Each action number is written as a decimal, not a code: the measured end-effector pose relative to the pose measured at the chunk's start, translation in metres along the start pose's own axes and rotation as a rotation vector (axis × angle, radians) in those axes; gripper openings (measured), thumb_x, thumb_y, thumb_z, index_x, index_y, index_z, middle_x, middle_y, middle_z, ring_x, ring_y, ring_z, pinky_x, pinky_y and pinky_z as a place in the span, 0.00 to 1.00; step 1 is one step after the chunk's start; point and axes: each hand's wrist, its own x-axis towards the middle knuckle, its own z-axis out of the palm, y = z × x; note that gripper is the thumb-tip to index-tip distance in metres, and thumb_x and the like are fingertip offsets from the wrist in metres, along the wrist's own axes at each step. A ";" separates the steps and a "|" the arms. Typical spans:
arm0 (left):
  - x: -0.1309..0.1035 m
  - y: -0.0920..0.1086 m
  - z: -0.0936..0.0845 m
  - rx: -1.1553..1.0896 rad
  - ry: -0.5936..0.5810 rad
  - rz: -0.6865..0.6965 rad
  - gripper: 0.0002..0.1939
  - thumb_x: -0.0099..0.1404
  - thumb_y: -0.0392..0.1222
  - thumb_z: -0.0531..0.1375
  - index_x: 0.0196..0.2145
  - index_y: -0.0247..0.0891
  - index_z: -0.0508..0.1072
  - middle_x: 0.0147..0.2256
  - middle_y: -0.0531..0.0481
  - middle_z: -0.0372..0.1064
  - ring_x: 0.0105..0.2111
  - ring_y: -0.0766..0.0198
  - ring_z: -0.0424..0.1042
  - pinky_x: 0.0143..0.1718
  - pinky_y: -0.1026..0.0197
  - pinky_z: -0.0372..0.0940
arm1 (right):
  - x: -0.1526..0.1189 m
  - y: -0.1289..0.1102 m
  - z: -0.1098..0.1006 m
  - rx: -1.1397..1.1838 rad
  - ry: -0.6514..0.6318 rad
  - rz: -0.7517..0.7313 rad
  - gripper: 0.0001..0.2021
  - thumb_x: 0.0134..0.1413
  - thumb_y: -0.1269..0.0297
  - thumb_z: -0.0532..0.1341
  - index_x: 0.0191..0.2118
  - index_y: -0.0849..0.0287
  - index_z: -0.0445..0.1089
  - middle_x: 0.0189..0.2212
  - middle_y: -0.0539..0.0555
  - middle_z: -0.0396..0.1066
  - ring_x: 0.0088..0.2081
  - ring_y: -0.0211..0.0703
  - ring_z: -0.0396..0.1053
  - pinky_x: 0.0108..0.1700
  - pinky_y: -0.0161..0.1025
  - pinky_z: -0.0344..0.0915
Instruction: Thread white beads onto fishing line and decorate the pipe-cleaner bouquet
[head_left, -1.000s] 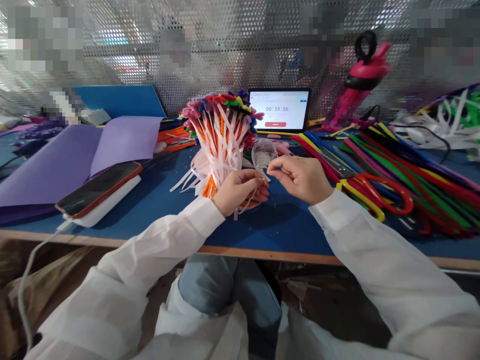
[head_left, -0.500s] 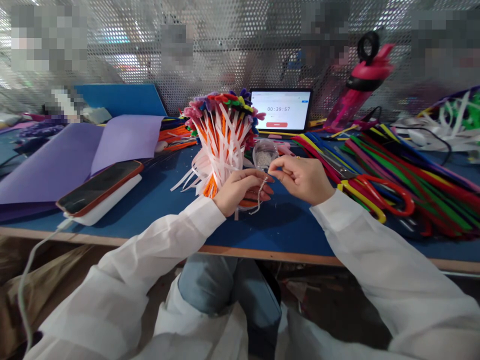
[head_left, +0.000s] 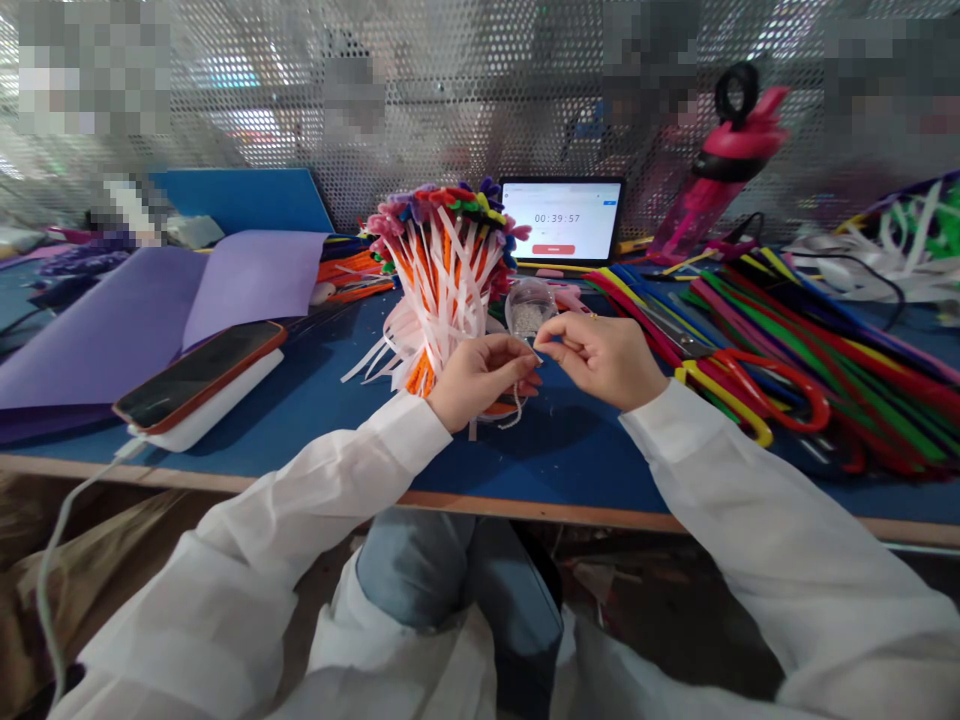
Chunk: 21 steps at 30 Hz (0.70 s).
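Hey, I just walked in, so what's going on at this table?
Someone in white sleeves sits at a blue table, handling a thin, pale strand that looks beaded. The left hand holds it, part hanging below. The right hand is pinched close by; whether it grips anything is too small to tell. Just beyond the hands are a clear cup of tiny beads and a bundle of colorful flowers with ribbons. Farther back, a tablet shows a timer.

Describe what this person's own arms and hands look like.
Long, loose white sleeves, creased along their length, cover both arms down to cuffs at the wrists. The right hand wears a small gold-coloured ring; no ring shows on the left hand. Neither hand is gloved.
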 end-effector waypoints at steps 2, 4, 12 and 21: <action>0.000 -0.001 0.000 0.007 0.002 0.004 0.03 0.64 0.33 0.63 0.32 0.32 0.71 0.26 0.53 0.74 0.25 0.72 0.75 0.31 0.69 0.72 | 0.000 0.000 0.000 -0.002 -0.004 0.006 0.09 0.62 0.61 0.58 0.35 0.58 0.73 0.17 0.47 0.64 0.20 0.36 0.59 0.28 0.35 0.54; 0.000 -0.002 -0.001 0.006 0.004 0.010 0.03 0.65 0.32 0.61 0.32 0.32 0.71 0.26 0.53 0.74 0.24 0.72 0.75 0.31 0.69 0.72 | 0.000 0.000 0.000 -0.002 -0.006 0.005 0.09 0.62 0.61 0.58 0.35 0.58 0.73 0.17 0.47 0.65 0.20 0.36 0.59 0.28 0.35 0.54; 0.000 -0.003 -0.002 -0.005 -0.002 0.015 0.05 0.65 0.32 0.60 0.30 0.32 0.71 0.25 0.52 0.74 0.23 0.71 0.75 0.29 0.69 0.72 | -0.001 0.002 0.001 -0.033 0.031 -0.057 0.08 0.62 0.63 0.58 0.35 0.59 0.73 0.20 0.48 0.68 0.22 0.37 0.63 0.29 0.34 0.56; -0.001 0.001 -0.002 0.023 0.043 -0.024 0.05 0.65 0.33 0.60 0.30 0.32 0.71 0.24 0.52 0.74 0.22 0.71 0.74 0.26 0.69 0.71 | 0.002 0.007 -0.005 -0.082 -0.030 0.026 0.08 0.62 0.62 0.60 0.35 0.58 0.74 0.19 0.48 0.66 0.22 0.37 0.62 0.29 0.36 0.54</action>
